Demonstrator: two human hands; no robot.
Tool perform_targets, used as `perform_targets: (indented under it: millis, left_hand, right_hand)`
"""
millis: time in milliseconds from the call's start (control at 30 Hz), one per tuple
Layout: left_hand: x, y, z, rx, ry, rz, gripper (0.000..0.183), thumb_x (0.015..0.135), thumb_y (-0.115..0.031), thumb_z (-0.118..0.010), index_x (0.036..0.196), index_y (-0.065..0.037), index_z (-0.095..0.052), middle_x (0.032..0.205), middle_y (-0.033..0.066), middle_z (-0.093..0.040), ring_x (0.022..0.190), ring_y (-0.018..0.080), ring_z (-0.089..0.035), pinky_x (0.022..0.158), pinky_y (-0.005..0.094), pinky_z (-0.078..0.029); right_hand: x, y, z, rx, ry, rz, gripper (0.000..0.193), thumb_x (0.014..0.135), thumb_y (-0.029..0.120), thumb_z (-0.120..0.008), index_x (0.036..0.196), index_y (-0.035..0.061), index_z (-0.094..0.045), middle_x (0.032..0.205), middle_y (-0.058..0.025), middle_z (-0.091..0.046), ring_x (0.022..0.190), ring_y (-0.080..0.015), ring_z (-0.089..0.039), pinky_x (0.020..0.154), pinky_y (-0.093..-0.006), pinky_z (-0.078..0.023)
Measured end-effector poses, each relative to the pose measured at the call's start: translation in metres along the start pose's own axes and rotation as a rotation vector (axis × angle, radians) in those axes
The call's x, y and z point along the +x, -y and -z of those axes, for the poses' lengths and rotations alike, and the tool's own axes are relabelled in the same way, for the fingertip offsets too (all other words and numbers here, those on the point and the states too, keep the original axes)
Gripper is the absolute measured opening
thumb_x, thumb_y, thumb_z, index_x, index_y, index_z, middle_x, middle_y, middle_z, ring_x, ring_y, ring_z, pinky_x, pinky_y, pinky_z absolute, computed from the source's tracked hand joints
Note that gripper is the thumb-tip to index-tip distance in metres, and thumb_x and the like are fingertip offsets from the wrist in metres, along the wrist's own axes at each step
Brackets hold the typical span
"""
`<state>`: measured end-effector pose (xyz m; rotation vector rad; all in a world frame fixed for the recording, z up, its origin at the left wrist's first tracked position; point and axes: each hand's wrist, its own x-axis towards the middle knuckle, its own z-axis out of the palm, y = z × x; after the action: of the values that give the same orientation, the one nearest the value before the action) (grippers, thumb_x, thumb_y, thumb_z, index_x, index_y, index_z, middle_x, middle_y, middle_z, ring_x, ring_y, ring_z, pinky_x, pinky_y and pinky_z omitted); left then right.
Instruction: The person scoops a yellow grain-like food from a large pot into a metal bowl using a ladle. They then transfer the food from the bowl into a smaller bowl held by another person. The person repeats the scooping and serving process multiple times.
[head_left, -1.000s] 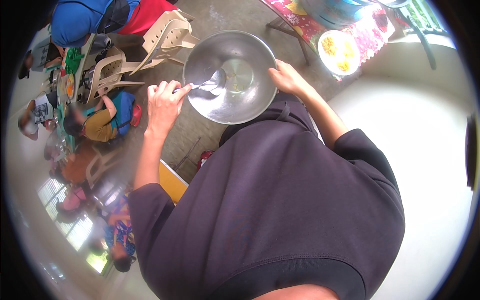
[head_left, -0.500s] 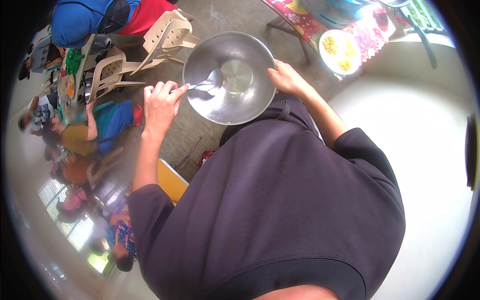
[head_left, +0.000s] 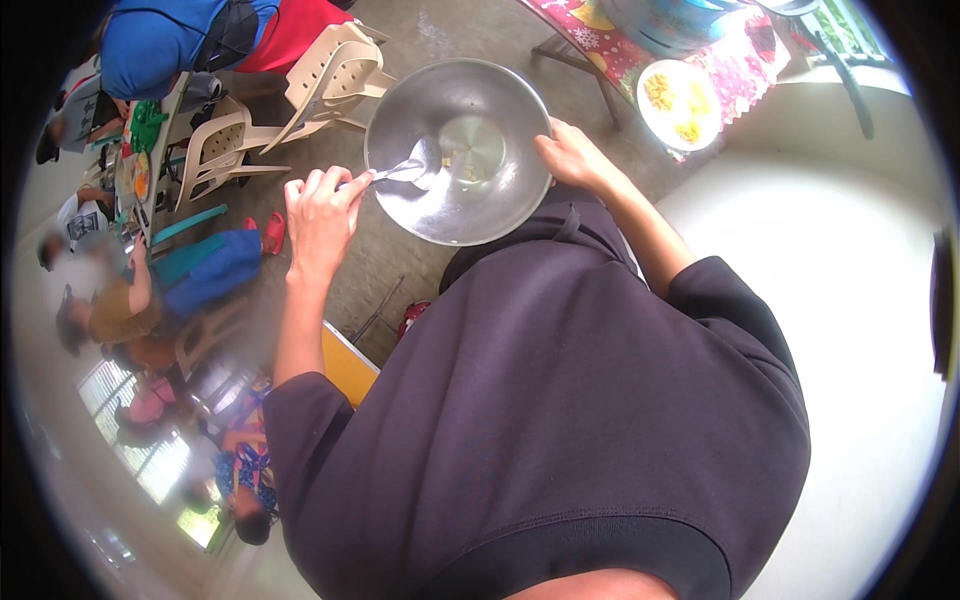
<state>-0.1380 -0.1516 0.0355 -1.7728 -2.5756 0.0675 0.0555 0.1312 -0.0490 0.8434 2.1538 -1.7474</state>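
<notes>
A large stainless steel mixing bowl (head_left: 490, 205) is held out in front of me, tilted so its inside shows. My right hand (head_left: 565, 153) grips its right rim, the thumb on the inner wall and the fingers hidden behind. In my left hand (head_left: 322, 215), at the left rim, is the handle of a metal spoon (head_left: 424, 163). The spoon's head reaches into the bowl against the inner wall. A few small pale yellowish bits (head_left: 468, 170) lie at the bottom of the bowl.
Beyond the bowl to the right, a table with a red patterned cloth (head_left: 590, 35) carries a white plate of yellow food (head_left: 680, 105) and a blue tub (head_left: 665, 25). Beige plastic chairs (head_left: 330, 75) stand at the left. Several people sit or stand along the left side.
The bowl has risen slightly in view, the spoon still inside it. At the left, a person in a mustard top has shifted away from the table.
</notes>
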Motion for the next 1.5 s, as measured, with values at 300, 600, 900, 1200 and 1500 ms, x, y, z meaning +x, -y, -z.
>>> perform_targets:
  millis: [300, 600, 900, 1200, 1500]
  left_hand:
    - [0.003, -0.001, -0.002, -0.012, 0.020, -0.044, 0.022, 0.088, -0.020, -0.073, 0.109, -0.024, -0.078, 0.090, -0.0029, -0.063, 0.086, 0.0169, -0.059, 0.081, 0.0387, -0.039]
    - [0.000, -0.001, 0.000, -0.007, 0.010, 0.013, 0.021, 0.088, -0.018, -0.073, 0.108, -0.022, -0.078, 0.090, -0.0019, -0.064, 0.084, 0.0181, -0.059, 0.080, 0.0380, -0.038]
    - [0.001, -0.001, -0.001, 0.000, 0.011, -0.003, 0.020, 0.088, -0.019, -0.073, 0.108, -0.023, -0.078, 0.091, -0.0022, -0.064, 0.084, 0.0174, -0.060, 0.081, 0.0384, -0.039]
    - [0.001, 0.001, -0.001, 0.011, 0.012, 0.007, 0.021, 0.088, -0.019, -0.073, 0.109, -0.023, -0.078, 0.091, -0.0024, -0.064, 0.086, 0.0172, -0.060, 0.082, 0.0388, -0.039]
    - [0.002, 0.002, 0.000, 0.013, 0.035, 0.009, 0.021, 0.089, -0.019, -0.073, 0.109, -0.023, -0.078, 0.091, -0.0025, -0.065, 0.086, 0.0169, -0.060, 0.081, 0.0385, -0.039]
  right_hand:
    - [0.003, 0.002, -0.003, -0.020, -0.025, 0.035, 0.040, 0.093, 0.017, -0.043, 0.122, -0.0051, -0.057, 0.097, -0.0277, -0.071, 0.082, -0.0368, -0.073, 0.081, -0.0477, -0.057]
    - [0.002, 0.005, 0.001, 0.002, 0.000, -0.020, 0.040, 0.093, 0.017, -0.043, 0.123, -0.0048, -0.057, 0.098, -0.0273, -0.071, 0.081, -0.0360, -0.073, 0.080, -0.0471, -0.058]
    - [0.004, 0.004, -0.001, -0.025, -0.015, 0.003, 0.040, 0.093, 0.017, -0.043, 0.123, -0.0047, -0.057, 0.100, -0.0284, -0.070, 0.083, -0.0362, -0.073, 0.081, -0.0475, -0.057]
    - [0.007, 0.000, -0.002, -0.012, -0.009, -0.006, 0.041, 0.092, 0.018, -0.044, 0.123, -0.0049, -0.058, 0.101, -0.0289, -0.070, 0.088, -0.0383, -0.073, 0.085, -0.0489, -0.056]
    - [0.008, 0.001, -0.002, -0.007, -0.011, 0.007, 0.040, 0.092, 0.018, -0.043, 0.123, -0.0050, -0.057, 0.100, -0.0286, -0.070, 0.086, -0.0376, -0.073, 0.084, -0.0486, -0.056]
